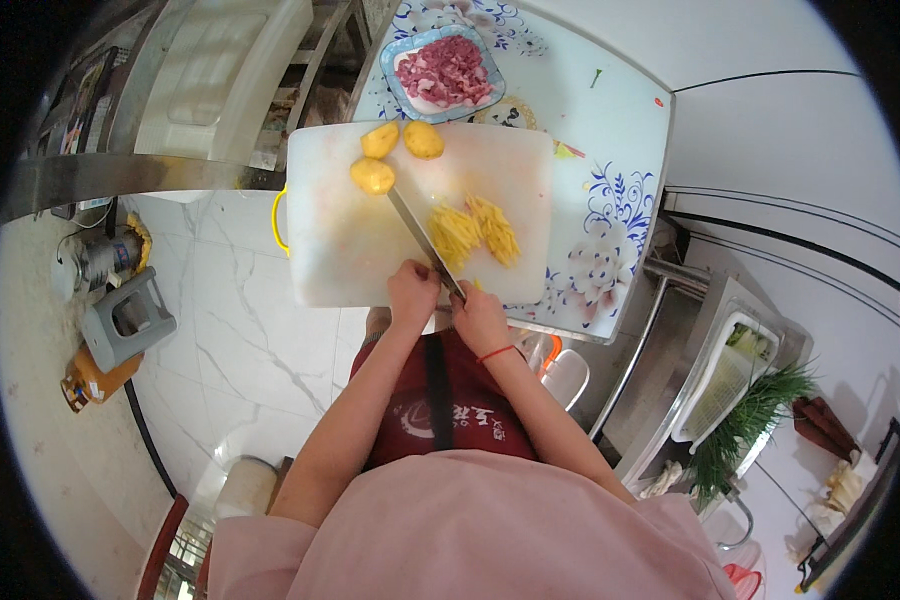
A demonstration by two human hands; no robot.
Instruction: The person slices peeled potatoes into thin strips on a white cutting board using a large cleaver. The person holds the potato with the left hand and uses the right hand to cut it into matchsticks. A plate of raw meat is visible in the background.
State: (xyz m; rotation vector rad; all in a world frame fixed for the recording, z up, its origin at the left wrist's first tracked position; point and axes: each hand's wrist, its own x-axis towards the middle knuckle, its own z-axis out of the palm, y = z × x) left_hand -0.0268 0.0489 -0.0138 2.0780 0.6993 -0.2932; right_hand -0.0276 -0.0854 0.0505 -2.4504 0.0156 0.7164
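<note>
My right hand [480, 311] grips the handle of a kitchen knife [420, 235], whose long blade slants away to the left over a white cutting board [341, 255]. My left hand [414, 291], fingers curled, is beside the blade near the handle; whether it pinches anything is hidden. Two heaps of yellow potato strips, a left one [454, 236] and a right one [498, 231], lie right of the blade. Close to the knife tip rests a peeled potato [373, 176]. Two more, one at left [380, 140] and one at right [424, 140], sit at the board's far edge.
Beyond the board, a blue-rimmed dish [391, 84] holds cut raw meat [448, 71]. The floral-patterned table [570, 195] carries small vegetable scraps [568, 150]. At right, a white basket [686, 420] and long green leaves [750, 412] are by a metal sink [645, 360]. A grey plastic stool [131, 319] is at left.
</note>
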